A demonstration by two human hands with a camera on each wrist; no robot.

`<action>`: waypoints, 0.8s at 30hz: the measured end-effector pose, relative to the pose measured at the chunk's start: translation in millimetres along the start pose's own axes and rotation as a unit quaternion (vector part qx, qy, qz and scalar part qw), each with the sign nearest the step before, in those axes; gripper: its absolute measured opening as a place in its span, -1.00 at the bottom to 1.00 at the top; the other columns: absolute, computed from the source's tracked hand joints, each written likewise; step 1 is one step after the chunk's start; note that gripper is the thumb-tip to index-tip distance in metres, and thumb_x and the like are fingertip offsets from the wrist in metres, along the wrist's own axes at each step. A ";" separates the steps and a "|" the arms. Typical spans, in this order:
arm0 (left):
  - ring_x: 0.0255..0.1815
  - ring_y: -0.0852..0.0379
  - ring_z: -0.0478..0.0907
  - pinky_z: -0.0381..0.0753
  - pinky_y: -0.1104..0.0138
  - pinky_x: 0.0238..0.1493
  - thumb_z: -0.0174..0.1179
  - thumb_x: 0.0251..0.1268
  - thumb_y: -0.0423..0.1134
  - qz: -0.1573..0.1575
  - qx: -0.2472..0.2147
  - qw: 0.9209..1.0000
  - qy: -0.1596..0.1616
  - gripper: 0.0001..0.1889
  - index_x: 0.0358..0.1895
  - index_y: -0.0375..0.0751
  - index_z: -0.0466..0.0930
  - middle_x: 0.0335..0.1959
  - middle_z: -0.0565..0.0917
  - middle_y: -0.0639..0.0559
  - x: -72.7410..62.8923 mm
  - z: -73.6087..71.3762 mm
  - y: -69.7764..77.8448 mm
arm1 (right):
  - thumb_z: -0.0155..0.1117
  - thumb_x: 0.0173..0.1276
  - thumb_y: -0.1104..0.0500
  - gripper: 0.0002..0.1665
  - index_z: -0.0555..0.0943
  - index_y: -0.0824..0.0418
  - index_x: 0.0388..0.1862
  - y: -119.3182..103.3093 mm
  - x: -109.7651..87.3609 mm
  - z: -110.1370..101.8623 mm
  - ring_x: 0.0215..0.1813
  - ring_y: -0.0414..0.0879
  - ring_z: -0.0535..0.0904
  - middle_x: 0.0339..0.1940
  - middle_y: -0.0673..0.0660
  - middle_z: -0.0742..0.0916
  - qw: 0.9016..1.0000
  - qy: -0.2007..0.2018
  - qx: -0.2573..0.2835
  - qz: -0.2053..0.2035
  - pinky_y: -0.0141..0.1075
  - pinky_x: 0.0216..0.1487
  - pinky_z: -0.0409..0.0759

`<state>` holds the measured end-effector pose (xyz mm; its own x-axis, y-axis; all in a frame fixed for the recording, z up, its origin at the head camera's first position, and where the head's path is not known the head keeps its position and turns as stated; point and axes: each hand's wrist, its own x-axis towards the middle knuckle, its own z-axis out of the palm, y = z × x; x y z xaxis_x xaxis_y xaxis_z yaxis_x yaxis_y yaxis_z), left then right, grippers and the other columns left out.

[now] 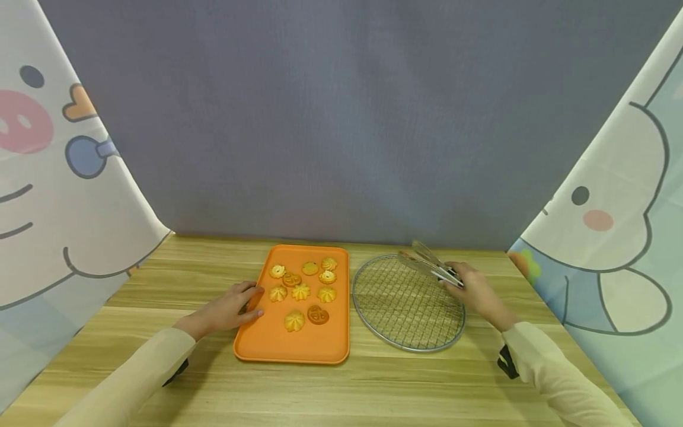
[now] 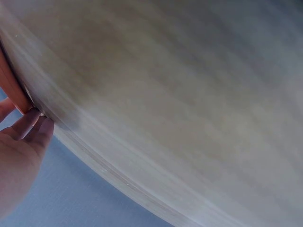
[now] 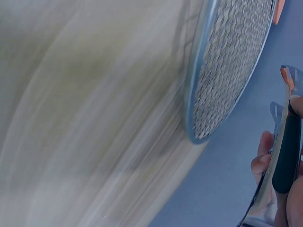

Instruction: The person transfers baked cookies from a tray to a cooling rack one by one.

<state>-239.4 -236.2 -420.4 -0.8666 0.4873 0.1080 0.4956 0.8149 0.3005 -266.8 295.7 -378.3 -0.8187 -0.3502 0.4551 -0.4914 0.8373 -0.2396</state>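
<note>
My left hand [image 1: 235,305] grips the left edge of an orange tray [image 1: 320,350], with the thumb lying over the rim; in the left wrist view its fingertips [image 2: 45,125] meet that edge. On the tray lie several cookies: piped, star-shaped ones [image 1: 294,321], round ones, and two darker pretzel-shaped ones [image 1: 318,315]. My right hand [image 1: 475,292] holds metal tongs [image 1: 421,264] by their dark grips [image 3: 286,156]. The tongs' two arms stand apart over the far right part of a round wire rack [image 1: 411,308], and I see no cookie between them.
The rack lies just right of the tray on a wooden table [image 1: 405,385]. A grey cloth panel [image 1: 341,118] rises at the table's back edge. Cartoon-printed cloths [image 1: 603,237] stand along both sides.
</note>
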 end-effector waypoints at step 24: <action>0.21 -0.38 0.27 0.37 -0.14 0.10 0.09 0.28 0.00 -0.003 0.002 1.000 -0.002 -0.42 0.22 -0.35 0.34 0.22 0.31 -0.40 0.4 0.1 1.8 | 0.32 0.16 0.24 -0.52 0.49 0.32 0.08 -48.1 14.1 17.7 -0.31 -0.02 0.63 -0.09 0.23 0.63 0.992 -0.021 0.046 -0.118 -0.31 -0.37 0.60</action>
<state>-238.8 -234.5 -419.9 -0.8696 0.4831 0.1020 0.4901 0.8195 0.2971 -259.9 243.1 -375.5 -0.6885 -0.5503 0.4724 -0.6940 0.6891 -0.2087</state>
